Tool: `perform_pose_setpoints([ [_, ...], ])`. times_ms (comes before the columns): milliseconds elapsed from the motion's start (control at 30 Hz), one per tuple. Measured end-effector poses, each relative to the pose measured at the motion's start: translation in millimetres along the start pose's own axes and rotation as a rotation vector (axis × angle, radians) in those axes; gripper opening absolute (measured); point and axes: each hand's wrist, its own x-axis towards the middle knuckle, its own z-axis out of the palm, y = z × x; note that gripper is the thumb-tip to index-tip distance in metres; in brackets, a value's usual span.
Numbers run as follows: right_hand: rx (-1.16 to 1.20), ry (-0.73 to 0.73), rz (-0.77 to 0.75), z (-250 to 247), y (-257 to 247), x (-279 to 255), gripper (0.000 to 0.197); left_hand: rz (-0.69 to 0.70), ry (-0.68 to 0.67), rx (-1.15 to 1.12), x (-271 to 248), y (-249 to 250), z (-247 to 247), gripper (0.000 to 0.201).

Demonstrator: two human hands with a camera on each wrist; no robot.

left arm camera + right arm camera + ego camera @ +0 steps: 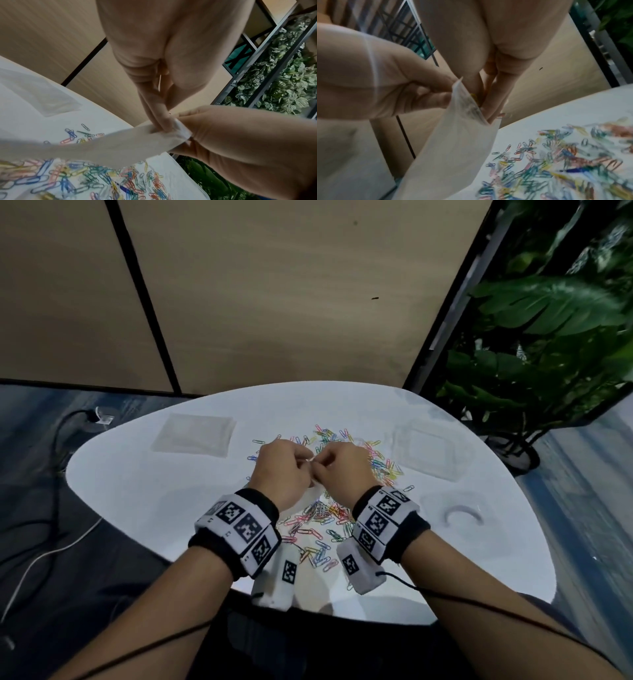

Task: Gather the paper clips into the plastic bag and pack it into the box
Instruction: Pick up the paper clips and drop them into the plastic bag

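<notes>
Colours on the white table (137, 481)

Paper clips (322, 515): mixed blue, green, yellow, pink, orange, scattered 12 to 6 o'clock. Plastic bag (120, 143): translucent milky white. Wrist bands (239, 529): black-and-white square markers. Plant (548, 330), 2 o'clock: dark green.

Paper clips (325, 508) lay scattered on the surface (154, 494) beneath both hands. A box (432, 451) sat right of the right hand (342, 467).

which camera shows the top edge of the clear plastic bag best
The right wrist view: the clear plastic bag shows its top edge, pinched by fingers. The left wrist view shows it blurred; the head view hides it behind both hands.
</notes>
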Motion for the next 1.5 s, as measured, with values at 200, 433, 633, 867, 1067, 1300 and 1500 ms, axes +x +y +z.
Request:
perform_pose_setpoints([
  [200,0.133,-0.149,0.033,-2,7,13,0.016,0.016,-0.001,0.024,5,0,-7,0.024],
  [433,0.148,-0.258,-0.015,-10,18,6,0.016,0.049,-0.074,0.049,5,4,-8,0.021],
  [633,0.140,-0.225,-0.124,-23,15,-9,0.004,0.058,-0.055,0.133,8,0,-8,0.023],
  [867,0.150,-0.054,-0.004,-54,43,-8,0.016,0.069,0.027,0.139,11,-1,-18,0.028],
  [1067,-0.733,-0.520,0.555,-39,132,-39,0.113,0.053,0.056,0.182,8,-3,-28,0.014],
  [1300,-0.804,-0.339,0.262,14,149,-53,0.081,0.061,0.032,0.238,8,-9,-30,0.013],
  [1500,-0.873,-0.324,-0.021,23,144,-33,0.042,0.113,0.006,0.289,11,-14,-37,0.018],
])
